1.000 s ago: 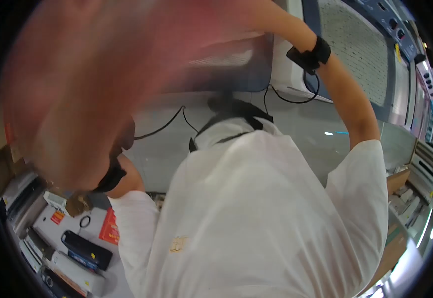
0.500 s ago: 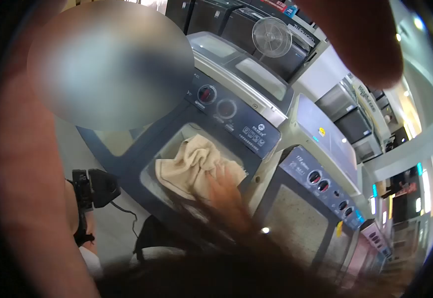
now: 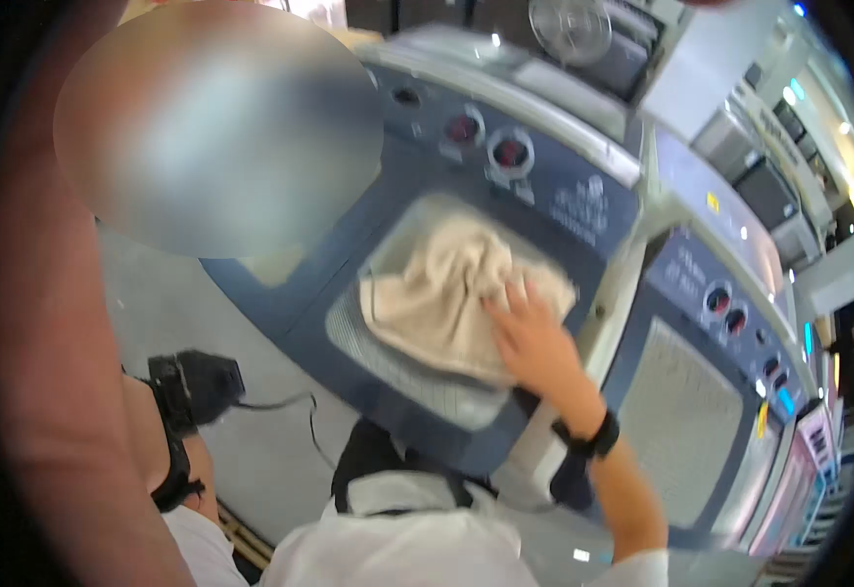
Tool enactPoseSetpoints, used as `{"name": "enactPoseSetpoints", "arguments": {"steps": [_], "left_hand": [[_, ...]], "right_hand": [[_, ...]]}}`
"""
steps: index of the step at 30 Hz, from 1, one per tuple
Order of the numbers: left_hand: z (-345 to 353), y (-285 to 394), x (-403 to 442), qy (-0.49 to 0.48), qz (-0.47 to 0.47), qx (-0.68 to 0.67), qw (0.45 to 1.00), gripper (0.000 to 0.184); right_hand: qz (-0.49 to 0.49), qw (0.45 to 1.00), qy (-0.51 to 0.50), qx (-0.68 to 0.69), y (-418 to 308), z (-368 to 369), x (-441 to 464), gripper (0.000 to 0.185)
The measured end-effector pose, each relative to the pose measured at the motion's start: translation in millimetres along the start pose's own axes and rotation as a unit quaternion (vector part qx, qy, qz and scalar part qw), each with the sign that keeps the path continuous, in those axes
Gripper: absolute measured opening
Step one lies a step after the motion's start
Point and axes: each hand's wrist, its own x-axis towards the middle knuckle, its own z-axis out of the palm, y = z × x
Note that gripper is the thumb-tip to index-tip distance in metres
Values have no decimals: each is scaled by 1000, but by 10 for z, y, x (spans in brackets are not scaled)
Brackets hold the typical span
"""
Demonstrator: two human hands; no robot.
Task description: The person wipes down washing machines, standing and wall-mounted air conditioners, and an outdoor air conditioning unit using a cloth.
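My right hand (image 3: pixel 531 338) lies on a beige towel (image 3: pixel 437 293), fingers outstretched and slightly apart, pressing on its right part. The towel is bunched in folds on the translucent lid window (image 3: pixel 417 386) of a dark blue washing machine (image 3: pixel 334 249). A black band (image 3: pixel 593 435) circles my right wrist. Along the left edge, close to the lens, is blurred skin that seems to be my left hand (image 3: pixel 55 342); its fingers cannot be made out. A black device (image 3: pixel 197 386) is strapped to the forearm below it, with a cable hanging from it.
The machine's control panel (image 3: pixel 505 147) with round dials stands behind the towel. A second washing machine (image 3: pixel 686 421) adjoins on the right. A standing fan (image 3: pixel 571 29) and more appliances are at the back. A blurred oval hides the upper left.
The view has shifted, so my right forearm and white clothing now show. My right hand stays on the towel. The large blurred finger at the top right has almost left the picture.
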Motion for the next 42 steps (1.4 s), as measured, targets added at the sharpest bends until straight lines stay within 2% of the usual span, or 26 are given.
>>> {"name": "enactPoseSetpoints", "arguments": {"steps": [4, 9, 12, 15, 16, 19, 21, 23, 24, 25, 27, 30, 33, 37, 42], "left_hand": [[417, 21, 171, -19, 9, -86, 996, 55], [693, -161, 318, 16, 5, -128, 992, 56], [885, -651, 281, 56, -67, -31, 996, 57], [1265, -1358, 72, -52, -104, 193, 974, 52], [1324, -1494, 83, -44, -100, 229, 967, 54], [1482, -1735, 217, -26, -77, 328, 941, 61], [1558, -1808, 295, -19, -54, 390, 919, 64], [1606, -1784, 224, -4, -55, 372, 927, 66], [1643, -1748, 152, 1, -56, 361, 931, 67], [1581, -1617, 78, -16, -69, 351, 934, 70], [1448, -1383, -202, -18, -94, 323, 941, 68], [1302, -1256, -700, -1, -138, 317, 938, 64], [1192, -1348, -735, 43, -165, 337, 926, 58], [1098, -1688, -454, 133, -194, 365, 901, 55], [1152, -1741, -452, 142, -239, 378, 883, 53]], "right_hand": [[6, 996, -43, 74, 65, -117, 73, 46], [1, 999, -40, 31, -14, -108, -205, 48], [2, 996, -74, 48, 192, -278, -369, 50], [11, 994, -102, 41, 543, -395, -302, 54], [13, 994, -107, 33, 639, -391, -181, 56], [56, 992, -103, 41, 830, -252, 235, 44], [20, 996, -89, 2, 732, -119, 429, 44], [-7, 997, -80, -7, 408, -128, 527, 46], [-60, 995, -66, 47, 308, -100, 473, 26], [-116, 992, -38, 38, 177, -91, 370, 31], [-94, 987, -79, 107, -139, -285, 105, 42], [-88, 975, -162, 127, -149, -506, -161, 42], [-77, 983, -158, 45, 119, -414, 128, 42], [-39, 983, -142, 107, 64, -110, 752, 39], [-243, 951, -155, 113, -840, 13, 820, 36]]}}
